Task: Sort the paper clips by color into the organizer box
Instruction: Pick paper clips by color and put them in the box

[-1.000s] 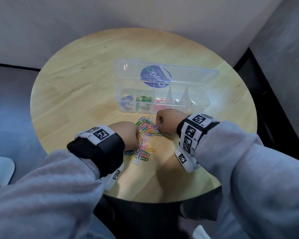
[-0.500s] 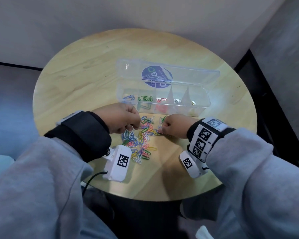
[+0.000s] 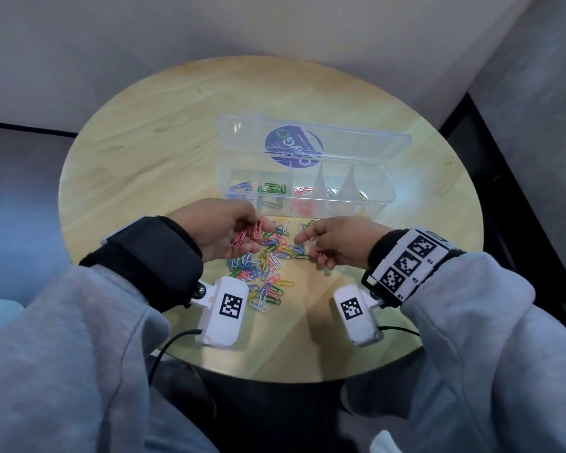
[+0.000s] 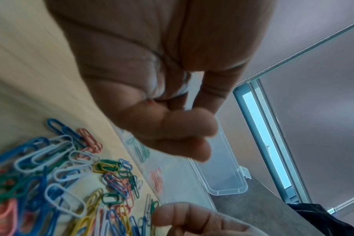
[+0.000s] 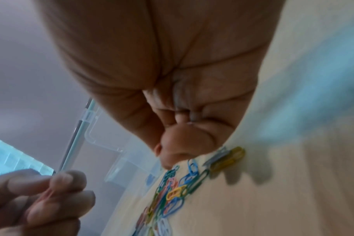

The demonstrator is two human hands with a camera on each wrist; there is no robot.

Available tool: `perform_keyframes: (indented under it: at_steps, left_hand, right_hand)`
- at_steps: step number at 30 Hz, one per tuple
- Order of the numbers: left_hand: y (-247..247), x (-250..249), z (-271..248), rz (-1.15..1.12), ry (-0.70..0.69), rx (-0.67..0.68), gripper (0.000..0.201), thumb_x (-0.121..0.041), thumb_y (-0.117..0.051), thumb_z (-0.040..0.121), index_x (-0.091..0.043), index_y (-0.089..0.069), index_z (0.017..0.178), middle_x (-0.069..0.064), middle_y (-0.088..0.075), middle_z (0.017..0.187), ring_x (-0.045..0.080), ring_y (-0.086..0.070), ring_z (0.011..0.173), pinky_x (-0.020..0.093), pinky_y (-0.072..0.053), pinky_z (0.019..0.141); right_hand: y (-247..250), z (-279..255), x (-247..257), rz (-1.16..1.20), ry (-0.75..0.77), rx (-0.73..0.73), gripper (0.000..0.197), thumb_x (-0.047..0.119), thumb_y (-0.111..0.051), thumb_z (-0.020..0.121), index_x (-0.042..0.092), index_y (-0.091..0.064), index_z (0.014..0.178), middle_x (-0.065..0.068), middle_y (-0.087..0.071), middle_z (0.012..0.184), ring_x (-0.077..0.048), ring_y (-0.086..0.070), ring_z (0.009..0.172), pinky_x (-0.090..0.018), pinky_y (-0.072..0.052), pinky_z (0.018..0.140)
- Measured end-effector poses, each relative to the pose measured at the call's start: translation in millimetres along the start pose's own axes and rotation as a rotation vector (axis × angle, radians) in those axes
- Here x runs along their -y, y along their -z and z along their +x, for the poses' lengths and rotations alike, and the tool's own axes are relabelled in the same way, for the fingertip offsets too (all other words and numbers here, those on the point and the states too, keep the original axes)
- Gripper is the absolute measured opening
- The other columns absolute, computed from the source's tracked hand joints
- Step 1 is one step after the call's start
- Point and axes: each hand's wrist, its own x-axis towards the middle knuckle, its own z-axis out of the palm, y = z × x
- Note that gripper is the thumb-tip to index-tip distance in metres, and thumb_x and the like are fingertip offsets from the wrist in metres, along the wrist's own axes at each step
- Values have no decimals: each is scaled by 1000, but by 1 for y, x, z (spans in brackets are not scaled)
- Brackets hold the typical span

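A loose pile of colored paper clips point(image 3: 268, 266) lies on the round wooden table point(image 3: 151, 165), just in front of the clear organizer box point(image 3: 378, 199). The box holds blue point(image 3: 241, 186), green point(image 3: 272, 188) and red clips point(image 3: 303, 191) in separate compartments. My left hand point(image 3: 258, 230) hovers over the pile's far left and pinches a few pink clips point(image 3: 249, 235), which also show in the right wrist view as pink clips point(image 5: 48, 193). My right hand point(image 3: 311, 246) is at the pile's right edge, index finger pointing at the pile, other fingers curled on a red-pink clip point(image 3: 321, 253).
The box's open lid point(image 3: 366, 145) with a blue round sticker point(image 3: 293, 148) lies flat behind the box. Two compartments further right hold pale and yellow clips. Wrist cameras point(image 3: 224, 310) hang just above the table's near part. Walls close in behind the table.
My left hand rose from the pile's near left side toward the box and turned over, showing pink clips in its fingers. My right hand rolled and slid slightly right along the pile's edge.
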Motion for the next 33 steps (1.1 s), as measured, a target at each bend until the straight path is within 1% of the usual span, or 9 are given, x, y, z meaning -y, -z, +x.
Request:
perform_keyframes:
  at_steps: [4, 9, 12, 15, 18, 21, 26, 30, 33]
  left_hand:
    - [3, 0, 2, 42, 21, -8, 30, -25, -45, 94, -12, -59, 72, -2, -46, 56, 4, -47, 35, 10, -36, 34]
    - [3, -3, 1, 106, 18, -47, 32, -24, -51, 91, -15, -49, 61, -2, -43, 55, 5, -42, 34, 11, -30, 33]
    - [7, 5, 2, 643, -61, -162, 28, -22, -61, 85, -17, -48, 61, -1, -41, 56, 14, -37, 46, 19, -29, 46]
    - [12, 16, -1, 1116, -125, -260, 7, -20, -65, 77, -19, -60, 72, -6, -49, 61, 18, -47, 64, 24, -35, 60]
    - [11, 19, -1, 1152, -133, -194, 10, -16, -66, 75, -24, -61, 74, -8, -48, 60, 10, -44, 58, 23, -34, 58]
    - [8, 19, 1, 1204, -172, -152, 13, -19, -70, 75, -28, -61, 77, -9, -46, 59, 7, -42, 55, 23, -32, 54]
    - [0, 24, 4, 1308, -132, -160, 12, -19, -68, 77, -28, -60, 78, -10, -50, 63, 7, -47, 61, 19, -32, 51]
    - [0, 27, 6, 1341, -117, -178, 11, -19, -66, 78, -27, -58, 78, -9, -51, 64, 4, -46, 58, 18, -30, 48]
    - [-2, 28, 7, 1359, -119, -158, 10, -19, -64, 77, -27, -59, 77, -9, -52, 62, 1, -45, 55, 18, -29, 47]
  right_hand:
    - [-2, 0, 0, 121, -12, 44, 37, -10, -25, 91, 5, -57, 78, -8, -42, 65, -9, -46, 41, -16, -36, 39]
    - [-12, -1, 6, 219, -29, 58, 31, 1, -27, 92, 6, -51, 72, -9, -45, 67, -15, -46, 49, -19, -39, 40]
    - [-23, 0, 8, 77, -36, 59, 23, 5, -36, 92, 9, -47, 73, -10, -47, 67, -18, -44, 53, -23, -37, 44]
    - [-32, -2, 9, -314, 41, 18, 18, 14, -54, 90, 15, -49, 73, -4, -55, 65, -16, -47, 53, -25, -42, 50]
    - [-38, -7, 12, -593, 110, -38, 9, 20, -65, 83, 21, -57, 78, 11, -49, 61, -5, -44, 54, -18, -37, 52]
    - [-45, -6, 14, -766, 144, -62, 10, 21, -67, 81, 26, -61, 87, 13, -42, 65, 1, -38, 58, -18, -30, 53]
    - [-55, 0, 15, -870, 165, -48, 17, 20, -68, 81, 22, -64, 97, 13, -39, 67, -1, -38, 59, -19, -32, 54]
    - [-60, 0, 17, -965, 199, -40, 11, 18, -64, 82, 24, -57, 86, 12, -41, 66, -13, -44, 70, -19, -31, 51]
    - [-60, 0, 17, -984, 186, -49, 10, 13, -60, 82, 22, -56, 82, 10, -46, 67, -15, -47, 71, -20, -34, 51]
